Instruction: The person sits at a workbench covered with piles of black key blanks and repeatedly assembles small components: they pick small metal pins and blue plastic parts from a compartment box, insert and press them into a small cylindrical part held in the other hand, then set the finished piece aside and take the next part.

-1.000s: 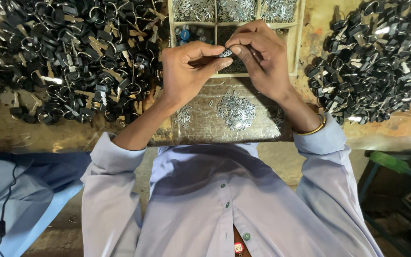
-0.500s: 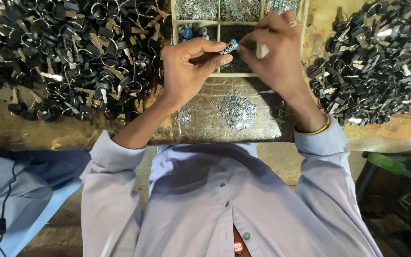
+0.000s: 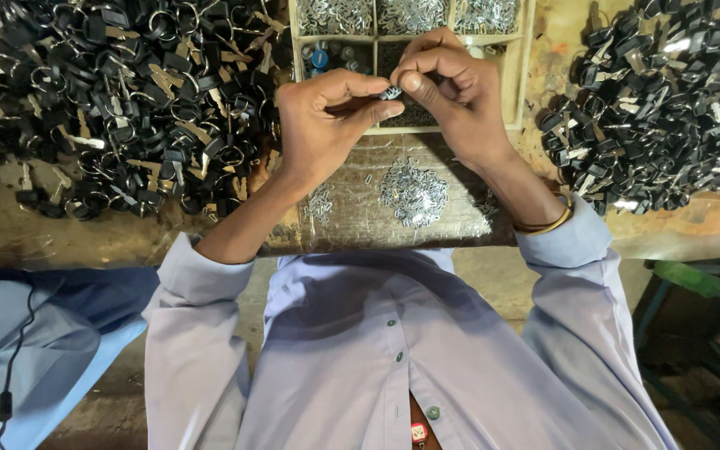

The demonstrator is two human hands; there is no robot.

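At the bench edge, a small heap of loose silvery bits [image 3: 414, 193] lies in front of me. Above it my left hand [image 3: 322, 125] and right hand [image 3: 452, 96] meet, fingertips pinched narrow on one small metal piece [image 3: 391, 92], held over the divided tray [image 3: 527, 62]. Judging by the piles, much remains: a big spread of black key-like parts [image 3: 127, 100] to my left, a second black pile [image 3: 656, 100] to my right.
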